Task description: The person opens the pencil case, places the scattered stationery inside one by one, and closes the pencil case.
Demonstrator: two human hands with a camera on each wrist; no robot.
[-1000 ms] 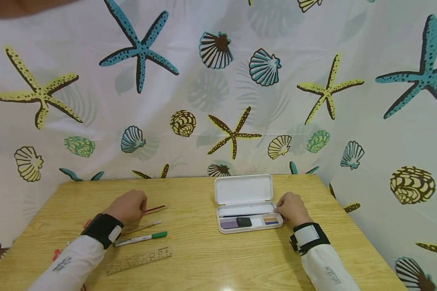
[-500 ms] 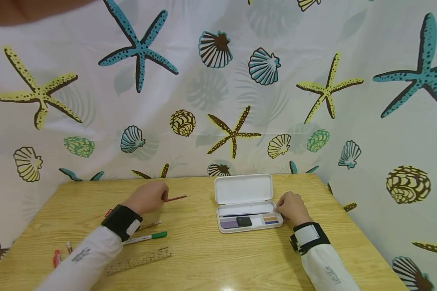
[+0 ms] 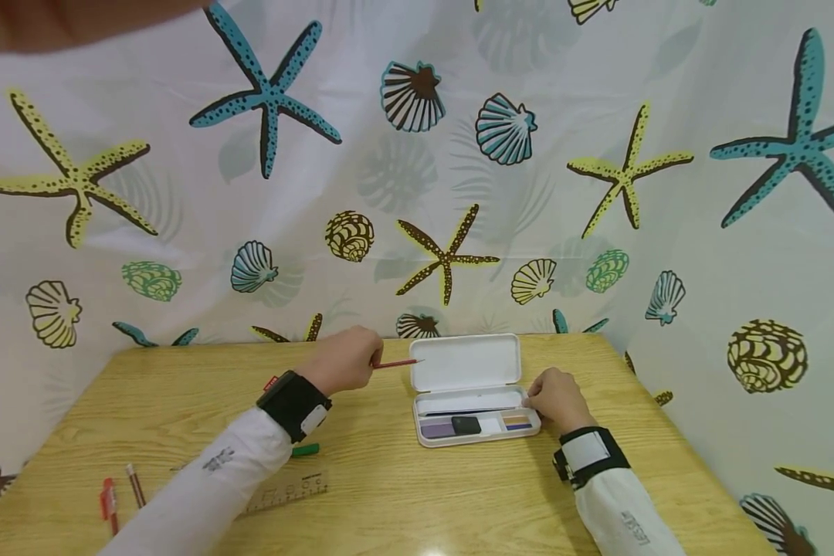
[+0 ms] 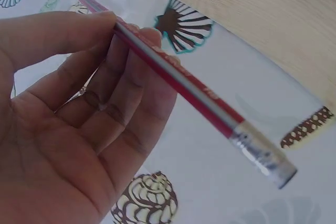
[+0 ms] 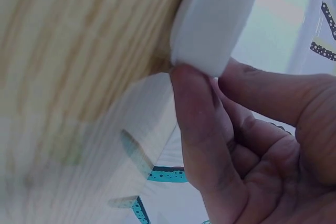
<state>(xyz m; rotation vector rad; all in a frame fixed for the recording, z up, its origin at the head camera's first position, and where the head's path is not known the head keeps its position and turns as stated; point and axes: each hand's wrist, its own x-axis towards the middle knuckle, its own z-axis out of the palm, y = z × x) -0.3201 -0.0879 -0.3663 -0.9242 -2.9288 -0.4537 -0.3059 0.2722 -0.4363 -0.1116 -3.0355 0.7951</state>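
On the near left part of the tabletop [image 3: 403, 502], a red pen [image 3: 109, 502] and a slim brownish pencil [image 3: 135, 486] lie side by side, both pointing roughly away from the near edge. To their right, a clear ruler [image 3: 288, 492] with cut-out shapes lies flat, its left end hidden behind the left sleeve [image 3: 201, 494]; just beyond it the green end of a marker [image 3: 306, 450] shows past the same sleeve. Farther back, in the right half and closer to the far edge, a white case [image 3: 483, 439] sits open. Its front section holds a purple strip [image 3: 436, 429], a black block [image 3: 466, 425], and orange and blue pieces [image 3: 517, 422] at the right; behind these a dark slender stick [image 3: 469, 411] lies lengthwise. The right hand [image 3: 558, 398] pinches the case's right end between thumb and finger, on the side toward the right edge. The left hand [image 3: 344, 359], left of the case and toward the far edge, holds a red pencil [image 3: 396, 364] between thumb and fingers, its tip aimed right and overlapping the open lid [image 3: 469, 367]; whether they touch cannot be told. The left wrist view shows the pencil's silver stripe and its metal-banded eraser end [image 4: 265, 153]. Past the far edge hangs a white cloth [image 3: 361, 309] printed with starfish and shells.
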